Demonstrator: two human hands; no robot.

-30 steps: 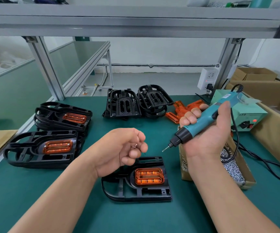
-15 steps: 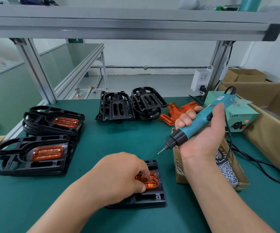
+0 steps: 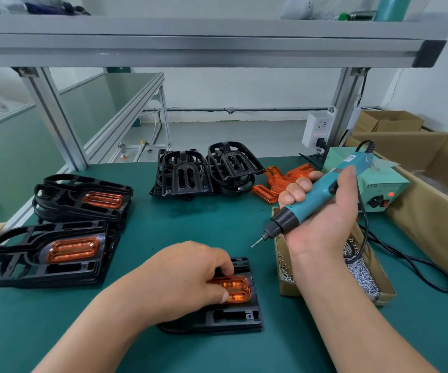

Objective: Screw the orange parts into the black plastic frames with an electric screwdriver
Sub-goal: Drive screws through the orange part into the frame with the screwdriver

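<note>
Orange part (image 3: 238,289), ribbed, sits in black frame (image 3: 233,317), left hand (image 3: 179,278) pinching it; right hand (image 3: 322,224) grips screwdriver (image 3: 314,194).

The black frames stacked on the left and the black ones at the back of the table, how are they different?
The left frames, on top at least, hold an orange part seated in the middle; the back frames have none, just open slots. The left frames lie flat in stacks; the back frames look tilted, leaning together. Both are black plastic on the green table.
</note>
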